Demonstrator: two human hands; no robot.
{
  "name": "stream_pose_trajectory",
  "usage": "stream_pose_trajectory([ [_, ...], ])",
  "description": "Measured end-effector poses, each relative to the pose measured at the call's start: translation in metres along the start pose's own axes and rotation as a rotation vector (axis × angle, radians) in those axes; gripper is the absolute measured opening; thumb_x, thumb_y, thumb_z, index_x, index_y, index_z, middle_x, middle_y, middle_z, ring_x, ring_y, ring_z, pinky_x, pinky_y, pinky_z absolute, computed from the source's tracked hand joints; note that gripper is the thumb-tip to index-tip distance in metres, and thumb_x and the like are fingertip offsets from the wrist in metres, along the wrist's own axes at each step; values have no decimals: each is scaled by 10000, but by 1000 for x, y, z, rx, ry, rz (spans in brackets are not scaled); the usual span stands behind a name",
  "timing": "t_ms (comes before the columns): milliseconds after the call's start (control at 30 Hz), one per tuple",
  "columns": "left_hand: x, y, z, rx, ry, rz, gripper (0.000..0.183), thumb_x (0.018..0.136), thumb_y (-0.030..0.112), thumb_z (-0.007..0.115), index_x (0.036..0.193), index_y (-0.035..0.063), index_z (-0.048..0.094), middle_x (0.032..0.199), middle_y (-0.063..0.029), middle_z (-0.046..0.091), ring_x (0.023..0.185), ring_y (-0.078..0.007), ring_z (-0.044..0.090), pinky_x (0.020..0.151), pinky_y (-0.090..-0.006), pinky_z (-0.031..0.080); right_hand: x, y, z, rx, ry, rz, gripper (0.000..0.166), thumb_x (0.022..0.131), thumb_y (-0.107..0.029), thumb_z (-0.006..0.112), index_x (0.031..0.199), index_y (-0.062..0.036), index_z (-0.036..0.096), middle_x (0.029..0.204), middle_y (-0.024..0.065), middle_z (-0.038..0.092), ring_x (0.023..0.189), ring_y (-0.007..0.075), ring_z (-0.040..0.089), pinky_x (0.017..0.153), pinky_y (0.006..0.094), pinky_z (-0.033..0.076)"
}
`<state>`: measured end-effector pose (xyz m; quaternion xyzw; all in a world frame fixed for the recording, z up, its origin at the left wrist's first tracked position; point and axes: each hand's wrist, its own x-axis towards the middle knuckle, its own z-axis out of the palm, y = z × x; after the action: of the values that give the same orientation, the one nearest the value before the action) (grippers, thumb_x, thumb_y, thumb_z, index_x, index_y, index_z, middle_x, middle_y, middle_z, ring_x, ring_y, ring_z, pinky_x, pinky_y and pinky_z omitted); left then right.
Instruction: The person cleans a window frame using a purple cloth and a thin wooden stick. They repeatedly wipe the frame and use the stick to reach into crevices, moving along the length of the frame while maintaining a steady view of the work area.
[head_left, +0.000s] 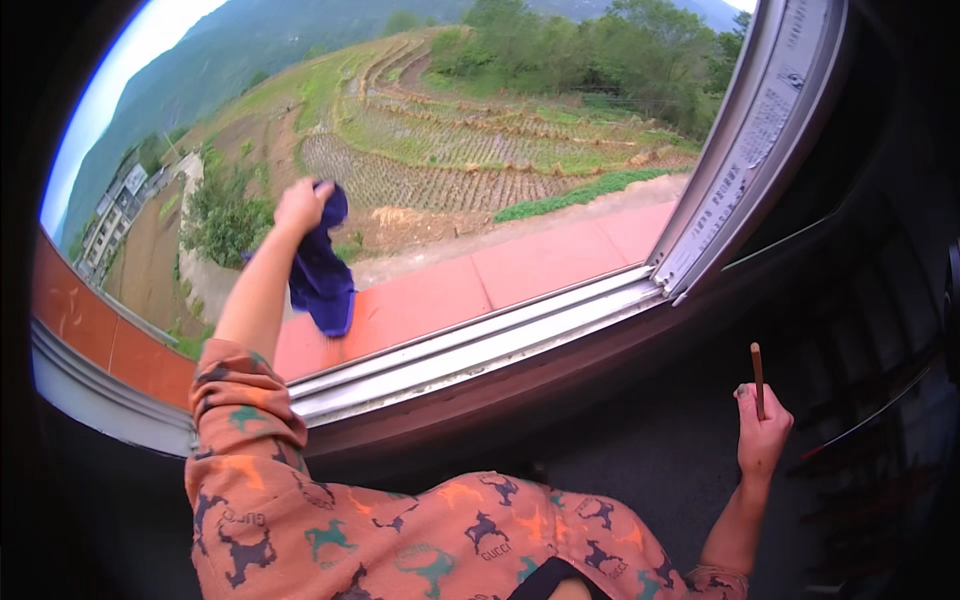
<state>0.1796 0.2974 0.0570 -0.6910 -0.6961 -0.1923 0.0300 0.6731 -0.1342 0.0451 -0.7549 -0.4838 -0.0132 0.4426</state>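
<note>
Out past the opened window, my left hand (301, 206) grips a dark blue cloth (322, 270) near its top. The cloth hangs down over the outer ledge of reddish-pink tiles (450, 289). My right hand (763, 426) is closed around a thin brown wooden stick (758, 375), held upright at the lower right, on the inner side of the window. Which kind of tool the stick belongs to cannot be told, as its lower end is hidden in the fist.
A metal sliding-window track (480, 345) runs across in front of me. The upright window frame (720, 180), partly covered in printed film, rises at the right. Terraced fields (465, 150) and a building (116, 214) lie outside below.
</note>
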Motion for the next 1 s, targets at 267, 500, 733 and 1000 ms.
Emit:
stream_pose_trajectory([
  [267,-76,194,-66,-710,-201,620,327,900,328,553,1073,56,605,922,-86,654,860,-150,611,789,-269,473,20,-54,55,144,-118,-175,59,813,-37,629,791,10,601,591,36,503,523,74,456,503,224,377],
  [500,-169,192,16,-255,-383,930,298,883,386,509,1082,172,565,1035,-107,531,945,-294,570,722,-393,491,15,-65,76,175,-176,-330,43,783,-2,635,783,11,594,624,71,549,540,107,511,528,231,416],
  [733,-192,-3,-56,14,-495,761,222,857,327,550,979,144,578,1003,-71,520,972,-259,544,770,-376,470,19,-56,88,240,-234,-250,49,775,13,634,781,14,586,624,54,542,553,91,495,535,221,407],
  [1000,-178,-177,-118,833,-478,340,264,816,338,596,947,109,585,990,-138,533,886,-309,580,713,-423,492,30,-61,119,333,-194,-295,160,876,-110,600,765,6,582,588,-54,403,535,30,338,472,207,256],
])
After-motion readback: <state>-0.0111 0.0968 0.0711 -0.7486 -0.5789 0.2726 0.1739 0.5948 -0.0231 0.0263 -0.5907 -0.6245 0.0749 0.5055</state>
